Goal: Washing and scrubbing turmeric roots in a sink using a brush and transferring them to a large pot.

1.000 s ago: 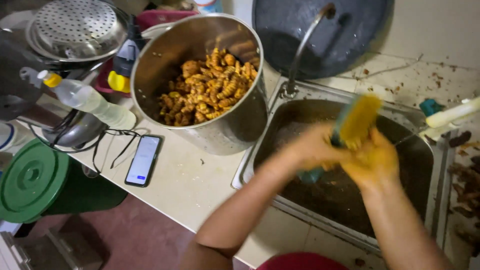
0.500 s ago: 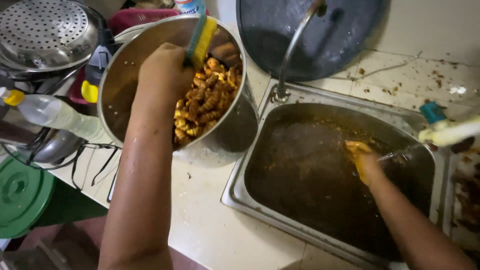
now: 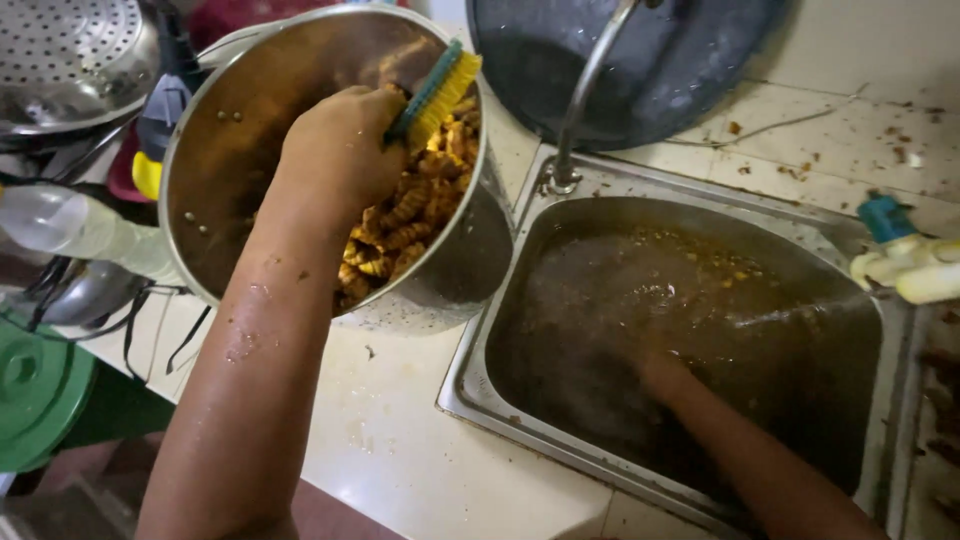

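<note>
Head view looks down on a steel sink full of murky brown water, which serves as the landmark for all that follows. Left of the sink, on the pale surface, stands a large steel pot holding knobbly yellow-orange roots. The left hand is over the pot's mouth with its grip clamped on a teal-backed scrubbing brush, yellow bristles turned toward the roots. The right hand is plunged under the water inside the sink; whether its fingers are together or apart cannot be told, nor whether it holds anything. A curved tap rises from the sink's far rim, and a white and blue spray fitting sits at its right edge. A perforated steel colander lies far left of the sink, beyond the pot.

By my reading, the step in hand is washing the roots, with the left hand busy at the pot and the right groping in the water. A next move would call for bringing brush and a root together, which needs a firm hold on a wet, slippery piece.
</note>
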